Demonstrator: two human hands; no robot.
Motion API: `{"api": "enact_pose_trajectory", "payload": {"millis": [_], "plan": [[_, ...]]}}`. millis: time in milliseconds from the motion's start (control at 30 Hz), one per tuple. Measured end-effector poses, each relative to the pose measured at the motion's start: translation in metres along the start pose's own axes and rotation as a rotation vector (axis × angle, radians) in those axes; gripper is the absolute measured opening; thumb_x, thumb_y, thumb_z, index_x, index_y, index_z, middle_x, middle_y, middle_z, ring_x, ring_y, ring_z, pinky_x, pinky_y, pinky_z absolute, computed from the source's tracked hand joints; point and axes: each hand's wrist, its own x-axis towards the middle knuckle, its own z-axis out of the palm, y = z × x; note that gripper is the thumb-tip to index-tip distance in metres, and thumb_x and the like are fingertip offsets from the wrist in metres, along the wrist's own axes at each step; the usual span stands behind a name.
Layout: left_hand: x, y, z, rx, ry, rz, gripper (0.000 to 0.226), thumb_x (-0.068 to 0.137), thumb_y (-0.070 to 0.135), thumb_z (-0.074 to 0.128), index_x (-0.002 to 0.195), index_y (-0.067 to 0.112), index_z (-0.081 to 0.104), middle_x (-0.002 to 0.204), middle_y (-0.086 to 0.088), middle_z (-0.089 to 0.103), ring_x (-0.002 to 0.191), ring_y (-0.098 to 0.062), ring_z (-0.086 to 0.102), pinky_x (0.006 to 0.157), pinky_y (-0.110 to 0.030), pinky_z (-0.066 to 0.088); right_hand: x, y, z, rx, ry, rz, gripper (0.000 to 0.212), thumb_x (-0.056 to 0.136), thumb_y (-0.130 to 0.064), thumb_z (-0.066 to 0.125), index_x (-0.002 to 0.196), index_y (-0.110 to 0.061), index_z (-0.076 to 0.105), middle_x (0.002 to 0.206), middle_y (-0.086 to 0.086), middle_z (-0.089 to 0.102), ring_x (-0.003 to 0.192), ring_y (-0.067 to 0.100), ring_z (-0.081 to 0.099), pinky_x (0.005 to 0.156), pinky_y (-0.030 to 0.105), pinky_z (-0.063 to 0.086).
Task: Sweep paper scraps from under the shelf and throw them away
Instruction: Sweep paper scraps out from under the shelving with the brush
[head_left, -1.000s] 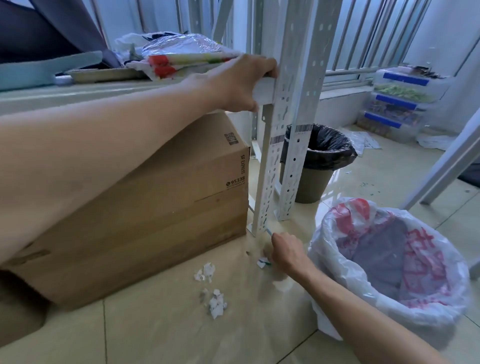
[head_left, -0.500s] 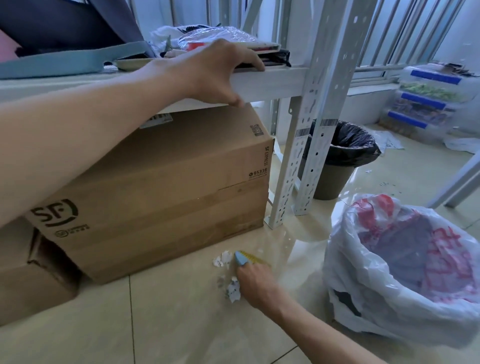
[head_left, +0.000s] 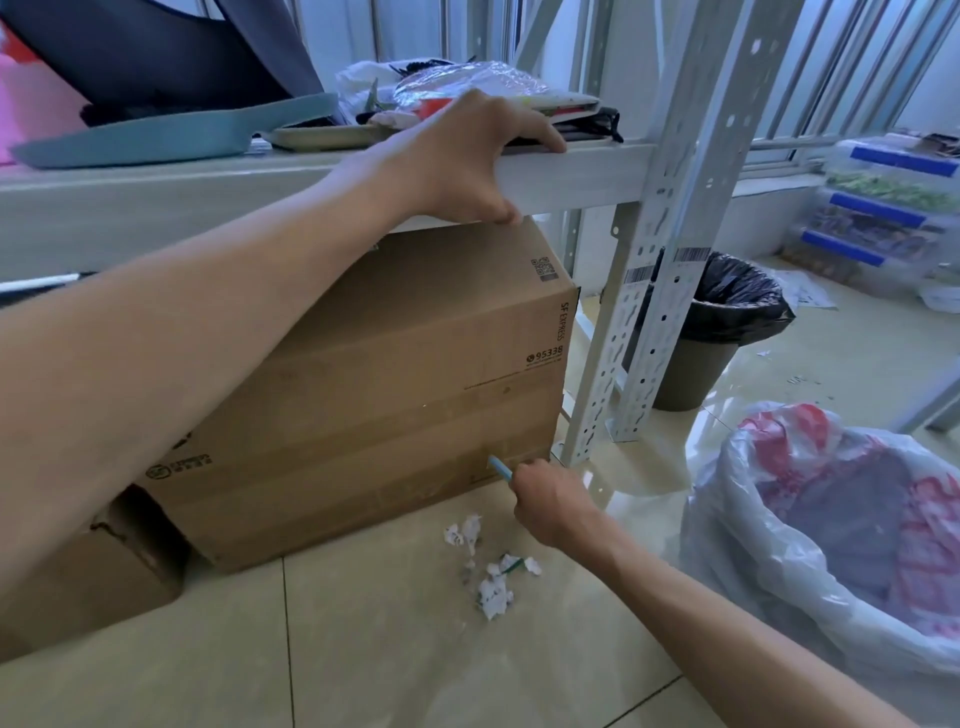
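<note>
Head view: right hand (head_left: 550, 499) gripping a blue stick (head_left: 500, 464) by the bottom corner of the cardboard box (head_left: 395, 374), paper scraps (head_left: 488, 569) on the floor (head_left: 363, 654) just left of it, toward the camera; left hand (head_left: 467, 161) clamped on the shelf edge (head_left: 587, 176), well apart

Left arm runs long and bare from the lower left, the left hand (head_left: 467, 161) clamped on the front edge of the shelf (head_left: 571, 176): fingers spread over the top, thumb hooked beneath. Right arm angles in from the lower right, the right hand (head_left: 550, 499) low below the shelf, its back to us, fingers curled round a blue handle (head_left: 500, 465) that pokes out up-left.
</note>
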Motion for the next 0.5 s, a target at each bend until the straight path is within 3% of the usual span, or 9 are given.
{"api": "enact_pose_trajectory", "payload": {"millis": [167, 367, 500], "plan": [[-0.001, 0.0, -0.001, -0.012, -0.004, -0.011, 0.066, 0.073, 0.021, 0.08, 0.135, 0.025, 0.057, 0.131, 0.004, 0.059, 0.11, -0.002, 0.048, 0.09, -0.013, 0.031, 0.013, 0.007, 0.003, -0.124, 0.012, -0.008, 0.029, 0.091, -0.001, 0.043, 0.114, -0.004, 0.06, 0.111, 0.014, 0.065, 0.101, 0.032, 0.065, 0.078, 0.037, 0.049], [-0.001, 0.0, 0.001, -0.004, -0.016, -0.031, 0.066, 0.072, 0.022, 0.08, 0.134, 0.029, 0.057, 0.133, 0.005, 0.058, 0.121, -0.01, 0.05, 0.097, -0.019, 0.034, 0.006, 0.008, 0.034, -0.175, -0.081, -0.005, 0.031, 0.094, -0.001, 0.042, 0.121, -0.003, 0.057, 0.115, 0.014, 0.063, 0.103, 0.031, 0.064, 0.08, 0.037, 0.048], [0.0, 0.0, 0.001, -0.001, -0.008, -0.034, 0.067, 0.072, 0.021, 0.081, 0.134, 0.028, 0.058, 0.133, 0.005, 0.059, 0.122, -0.01, 0.051, 0.098, -0.019, 0.034, -0.012, -0.009, 0.054, -0.261, -0.187, -0.215, 0.025, 0.092, -0.005, 0.055, 0.117, -0.003, 0.062, 0.117, 0.014, 0.065, 0.104, 0.032, 0.064, 0.086, 0.042, 0.051]]}}
